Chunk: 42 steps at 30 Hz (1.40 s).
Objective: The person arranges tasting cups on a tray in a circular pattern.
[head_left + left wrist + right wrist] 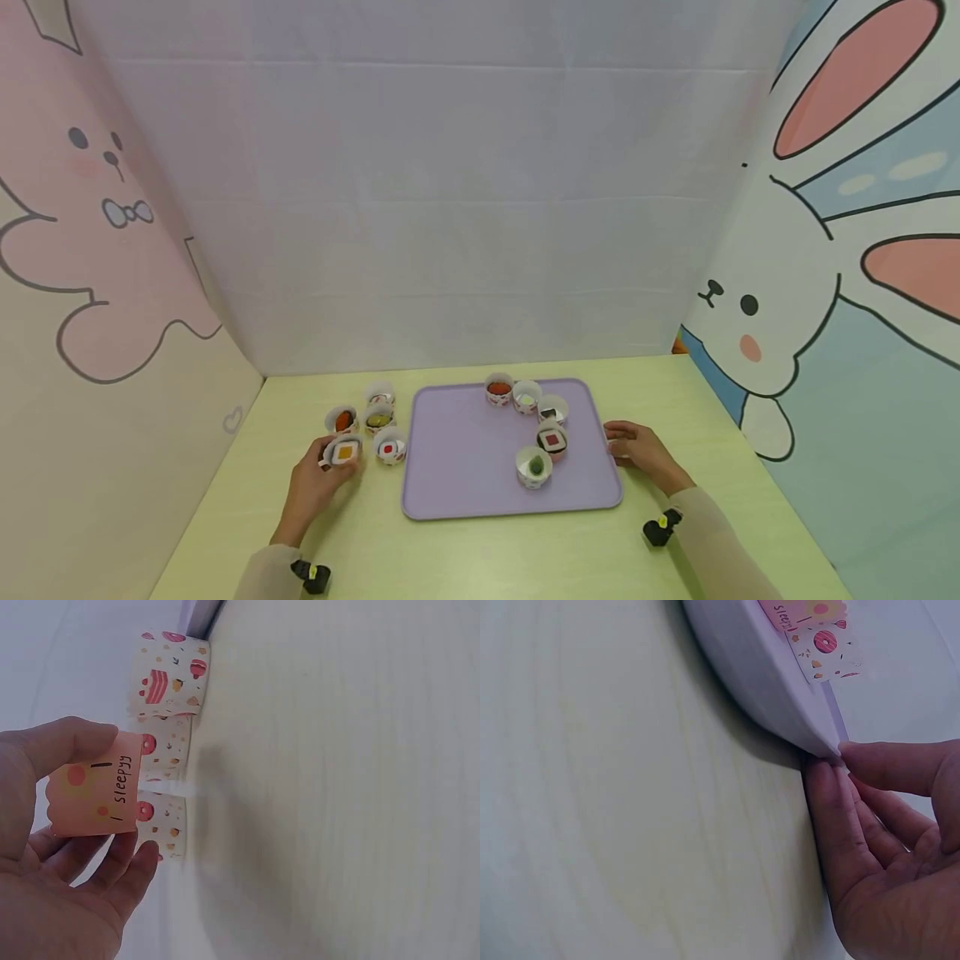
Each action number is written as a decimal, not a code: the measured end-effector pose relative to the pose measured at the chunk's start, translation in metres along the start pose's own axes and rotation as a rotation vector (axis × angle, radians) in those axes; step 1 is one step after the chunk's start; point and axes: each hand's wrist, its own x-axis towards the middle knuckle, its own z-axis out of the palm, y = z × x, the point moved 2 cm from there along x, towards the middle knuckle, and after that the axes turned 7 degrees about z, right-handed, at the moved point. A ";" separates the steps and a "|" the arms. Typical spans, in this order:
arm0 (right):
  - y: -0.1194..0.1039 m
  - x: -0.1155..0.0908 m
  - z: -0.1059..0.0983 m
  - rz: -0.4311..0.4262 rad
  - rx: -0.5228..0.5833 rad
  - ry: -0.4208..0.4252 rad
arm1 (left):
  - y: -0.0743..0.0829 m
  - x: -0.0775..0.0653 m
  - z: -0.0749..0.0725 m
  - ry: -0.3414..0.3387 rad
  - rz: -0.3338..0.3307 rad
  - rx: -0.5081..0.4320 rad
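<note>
A pale yellow-green worktop (465, 558) runs back to a creased white cloth (465, 217); a pink cartoon animal covers the left wall (90, 208), a white rabbit the right wall (795, 308). Mid-worktop lies a lavender tray (465, 450), with five paper cups (552, 440) curving from its far edge down its right half. Four more cups (379, 421) stand on the worktop, just beyond the tray's left edge. The left hand (311, 483) is closed around a pink cup (90, 795) — thumb on one side, fingers on the other — held above the worktop towards its left edge. The right hand (641, 450) pinches the rim at the tray's right edge, thumb and fingertip nearly together.
</note>
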 end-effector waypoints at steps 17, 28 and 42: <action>-0.001 -0.003 0.000 0.002 -0.014 0.007 | 0.062 -0.002 -0.005 0.015 0.133 -0.095; -0.002 -0.003 -0.001 -0.014 -0.003 -0.003 | 0.098 0.001 0.024 0.003 0.238 -0.126; -0.002 -0.003 0.000 -0.010 -0.005 0.000 | 0.124 0.001 0.082 -0.033 0.295 -0.194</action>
